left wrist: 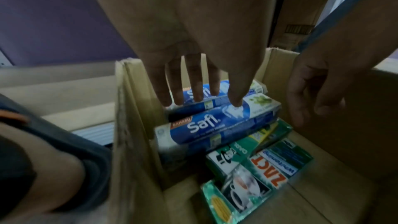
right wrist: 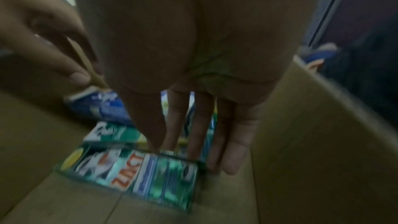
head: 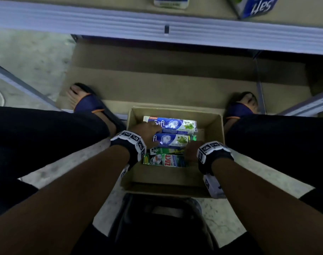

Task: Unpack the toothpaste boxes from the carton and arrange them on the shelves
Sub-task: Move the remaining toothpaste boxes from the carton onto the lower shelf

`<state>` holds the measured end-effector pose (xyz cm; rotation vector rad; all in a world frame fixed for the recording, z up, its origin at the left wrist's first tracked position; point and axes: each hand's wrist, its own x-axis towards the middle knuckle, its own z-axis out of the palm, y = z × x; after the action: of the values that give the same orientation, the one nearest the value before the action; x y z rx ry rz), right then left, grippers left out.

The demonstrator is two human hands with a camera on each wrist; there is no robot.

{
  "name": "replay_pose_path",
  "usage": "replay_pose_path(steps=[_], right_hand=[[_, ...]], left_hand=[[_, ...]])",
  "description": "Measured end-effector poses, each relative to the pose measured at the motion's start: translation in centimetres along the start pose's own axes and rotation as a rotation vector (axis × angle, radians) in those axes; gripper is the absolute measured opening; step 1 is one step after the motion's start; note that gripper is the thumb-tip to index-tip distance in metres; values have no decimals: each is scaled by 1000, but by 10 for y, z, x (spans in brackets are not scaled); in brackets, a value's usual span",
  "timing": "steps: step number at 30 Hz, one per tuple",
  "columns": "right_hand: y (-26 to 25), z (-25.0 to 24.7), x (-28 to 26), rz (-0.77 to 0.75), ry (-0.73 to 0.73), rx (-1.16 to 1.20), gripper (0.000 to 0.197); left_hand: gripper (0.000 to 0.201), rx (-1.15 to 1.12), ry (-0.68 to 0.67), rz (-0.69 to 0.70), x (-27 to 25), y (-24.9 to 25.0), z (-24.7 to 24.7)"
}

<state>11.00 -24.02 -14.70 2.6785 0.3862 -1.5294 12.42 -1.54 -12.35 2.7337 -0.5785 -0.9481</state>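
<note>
An open cardboard carton [head: 175,110] sits on the floor between my feet. Inside lie two blue-and-white Safi toothpaste boxes [head: 175,124] [left wrist: 215,123] on top of green Zact boxes [head: 164,160] [right wrist: 137,171]. My left hand [head: 151,133] [left wrist: 204,101] reaches in with straight fingers [left wrist: 193,88]; its thumb tip touches the nearer Safi box and the fingers lie on the farther one. At the right ends of the green boxes my right hand [head: 191,150] [right wrist: 191,152] points down, its fingers straight and gripping nothing.
A grey metal shelf edge [head: 157,24] runs across the top, with a Safi box [head: 256,6] on that shelf. A cardboard-lined lower shelf [head: 157,80] lies beyond the carton. My sandalled feet [head: 87,102] [head: 243,105] flank the carton. A dark stool [head: 157,218] is beneath me.
</note>
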Motion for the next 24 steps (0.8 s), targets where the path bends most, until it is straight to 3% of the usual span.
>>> replay_pose_path(steps=[2,7,11,17,21,24], right_hand=[[-4,3,-1,-20,-34,78,38],[-6,27,5,-93,-32,140,66],[-4,34,14,-72,-16,207,68],[2,44,22,-103,12,263,71],[-4,44,27,-124,-124,225,86],[-14,47,35,-75,-229,208,71]], left_hand=[[54,35,-10,-15,3,-1,12],[67,-2,-12,-32,7,-7,39],[80,19,14,-62,9,-7,49],[62,-4,117,-100,11,-2,52],[56,-10,153,-135,10,3,52],[54,-21,151,-128,9,4,50]])
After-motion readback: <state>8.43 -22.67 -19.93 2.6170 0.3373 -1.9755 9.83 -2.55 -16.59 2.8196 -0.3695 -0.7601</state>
